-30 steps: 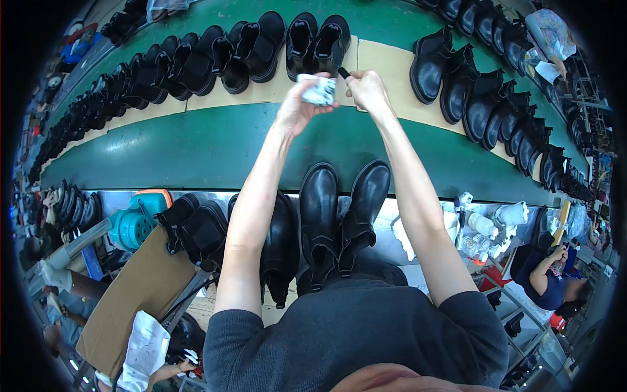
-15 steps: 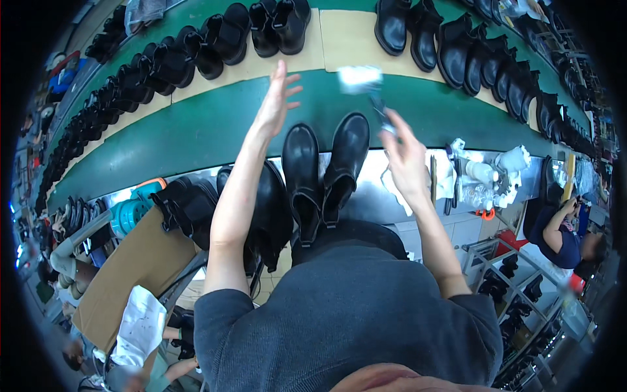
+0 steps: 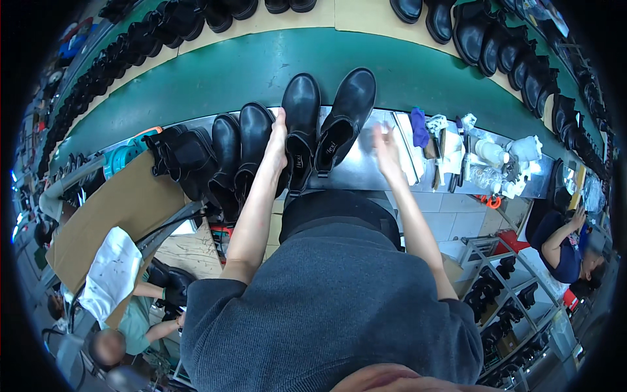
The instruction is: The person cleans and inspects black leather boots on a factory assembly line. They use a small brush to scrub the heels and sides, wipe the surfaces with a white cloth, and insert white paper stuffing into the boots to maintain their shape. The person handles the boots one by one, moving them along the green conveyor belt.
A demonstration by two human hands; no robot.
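While the green bench [image 3: 196, 85] underlies the toes of the boot pair [image 3: 302, 98], boot rows [image 3: 470, 32] beyond the pair are cut off. Rightward and nearer, a metal rack [image 3: 484, 244] contains boots too small to count. Left hand [image 3: 276, 140]: alongside the pair, fingers extended; contact indeterminable. Right hand [image 3: 386, 153]: right of the pair, blurred; grip indeterminable. Bottles [image 3: 491, 151], farther right: contents indistinct.
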